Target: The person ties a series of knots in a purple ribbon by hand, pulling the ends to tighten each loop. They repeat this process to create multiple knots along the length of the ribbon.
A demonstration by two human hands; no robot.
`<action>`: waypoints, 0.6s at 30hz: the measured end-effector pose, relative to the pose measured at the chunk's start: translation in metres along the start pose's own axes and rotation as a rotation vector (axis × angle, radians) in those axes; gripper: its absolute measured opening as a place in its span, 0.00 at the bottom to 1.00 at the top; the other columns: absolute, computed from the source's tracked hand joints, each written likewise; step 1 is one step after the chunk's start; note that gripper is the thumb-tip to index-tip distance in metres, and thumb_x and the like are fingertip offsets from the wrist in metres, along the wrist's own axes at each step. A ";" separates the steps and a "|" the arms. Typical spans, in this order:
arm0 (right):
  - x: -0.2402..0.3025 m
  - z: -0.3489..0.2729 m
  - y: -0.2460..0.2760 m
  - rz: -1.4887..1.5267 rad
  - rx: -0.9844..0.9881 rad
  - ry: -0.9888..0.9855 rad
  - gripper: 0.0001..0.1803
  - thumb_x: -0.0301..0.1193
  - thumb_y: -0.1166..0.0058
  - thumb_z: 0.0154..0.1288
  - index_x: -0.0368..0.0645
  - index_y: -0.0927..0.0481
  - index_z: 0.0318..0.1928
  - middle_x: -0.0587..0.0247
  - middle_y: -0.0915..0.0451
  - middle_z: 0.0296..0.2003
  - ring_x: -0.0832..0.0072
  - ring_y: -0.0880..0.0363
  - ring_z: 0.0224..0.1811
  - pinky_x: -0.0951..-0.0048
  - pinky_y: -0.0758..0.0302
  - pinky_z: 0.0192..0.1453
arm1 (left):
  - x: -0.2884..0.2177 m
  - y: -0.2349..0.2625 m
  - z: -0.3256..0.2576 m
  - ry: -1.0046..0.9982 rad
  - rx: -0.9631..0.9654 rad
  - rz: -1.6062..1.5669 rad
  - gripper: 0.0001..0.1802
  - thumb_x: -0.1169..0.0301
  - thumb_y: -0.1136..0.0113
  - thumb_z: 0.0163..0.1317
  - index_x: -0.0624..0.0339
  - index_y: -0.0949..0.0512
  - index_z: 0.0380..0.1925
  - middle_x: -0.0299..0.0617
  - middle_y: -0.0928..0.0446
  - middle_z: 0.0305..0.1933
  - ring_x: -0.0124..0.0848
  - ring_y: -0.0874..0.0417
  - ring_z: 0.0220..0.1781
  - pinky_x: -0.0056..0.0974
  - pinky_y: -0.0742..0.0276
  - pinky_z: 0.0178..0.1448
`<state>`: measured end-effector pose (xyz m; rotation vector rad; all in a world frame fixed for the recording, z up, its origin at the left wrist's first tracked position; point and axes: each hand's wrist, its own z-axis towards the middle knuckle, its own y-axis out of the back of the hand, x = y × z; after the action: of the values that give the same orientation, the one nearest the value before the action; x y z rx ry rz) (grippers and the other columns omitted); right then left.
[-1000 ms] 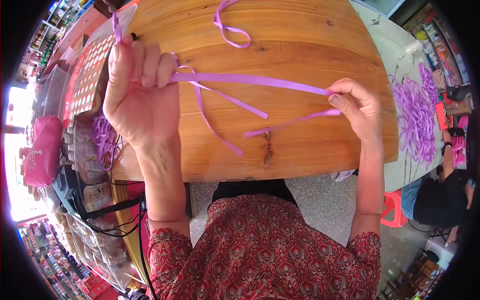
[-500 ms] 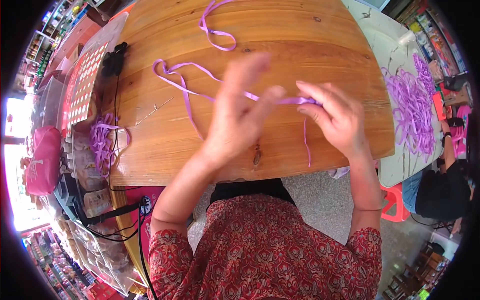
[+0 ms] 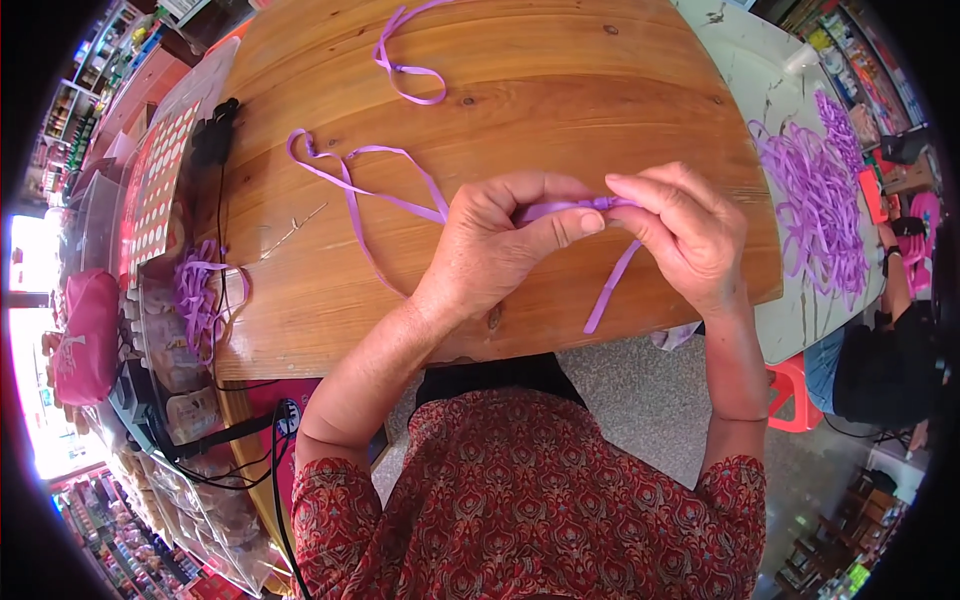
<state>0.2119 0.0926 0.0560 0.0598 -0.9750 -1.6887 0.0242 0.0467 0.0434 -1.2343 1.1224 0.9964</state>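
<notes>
Both hands hold one purple ribbon (image 3: 352, 188) above the wooden table. My left hand (image 3: 500, 232) is closed round it, thumb and fingers pinching just left of a small knot (image 3: 601, 203). On the knot's other side, the fingertips of my right hand (image 3: 690, 230) are closed on the same ribbon. A short tail hangs below my right hand. Leftward from my left hand, the rest trails over the table in a loose loop. Another knotted purple ribbon (image 3: 418, 71) lies near the far edge.
The wooden table (image 3: 560, 120) spans the middle. A big purple ribbon pile (image 3: 812, 215) covers part of the marble-patterned table at right. A smaller ribbon bundle (image 3: 198, 295) hangs at the left edge, near a black cable and a dotted box (image 3: 165, 190). At far right sits another person (image 3: 880, 370).
My left hand has come rightward and closed on the ribbon beside the knot; before, its fingers were spread and blurred. My right hand still pinches the ribbon, and its hanging tail has swung.
</notes>
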 end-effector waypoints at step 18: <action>0.008 -0.003 -0.014 -0.075 0.151 0.178 0.15 0.15 0.38 0.48 0.35 0.20 0.40 0.60 0.24 0.29 0.70 0.23 0.30 0.73 0.28 0.29 | 0.001 0.018 -0.006 -0.492 0.024 0.665 0.21 0.68 0.40 0.62 0.67 0.29 0.53 0.45 0.24 0.47 0.29 0.22 0.44 0.30 0.27 0.50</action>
<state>0.1989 0.0846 0.0489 0.3447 -0.9734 -1.6439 0.0064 0.0423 0.0394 -0.5283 1.1518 1.6686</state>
